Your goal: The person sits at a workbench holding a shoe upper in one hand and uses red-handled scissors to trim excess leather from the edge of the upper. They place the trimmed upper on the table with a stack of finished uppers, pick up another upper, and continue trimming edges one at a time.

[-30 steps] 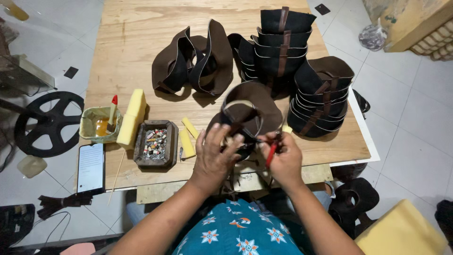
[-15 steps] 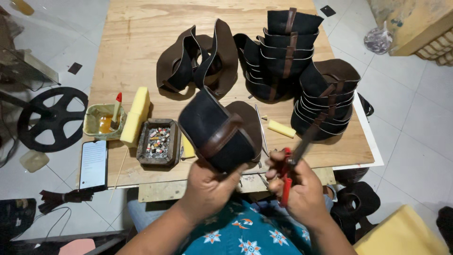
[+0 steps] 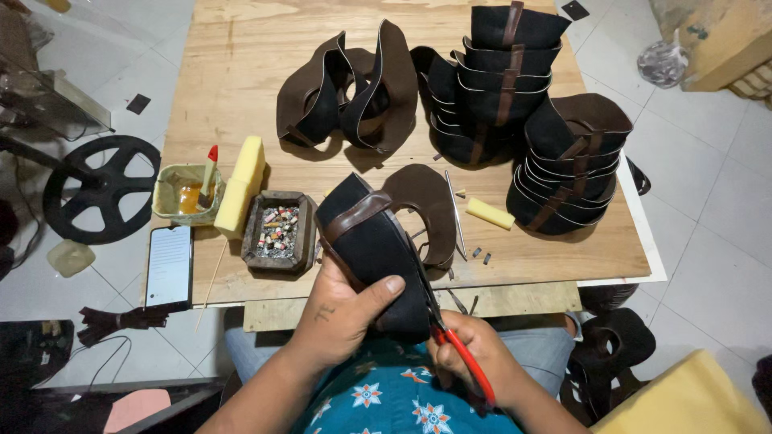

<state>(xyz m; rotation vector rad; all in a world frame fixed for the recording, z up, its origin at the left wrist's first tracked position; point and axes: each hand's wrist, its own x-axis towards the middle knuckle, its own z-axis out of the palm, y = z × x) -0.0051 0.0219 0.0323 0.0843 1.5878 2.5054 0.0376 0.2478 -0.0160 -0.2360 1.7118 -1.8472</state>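
Plywood tabletop fills most of your view, pale and bare toward its far edge. On its right side stand two stacks of dark shoe uppers with brown straps, and two loose brown leather uppers lie open beside them. Near you sits the piece you are working on, a black fabric shoe upper with a brown leather band, raised off the tabletop at its near edge and tilted with its open side away from you. Your left hand grips it from below, thumb pressed across the black fabric. Your right hand is closed around red-handled scissors, whose blades run up along the right side of that upper, touching it. Left of the upper lie a small wooden tray of coloured bits, a yellow sponge block and a dark phone.
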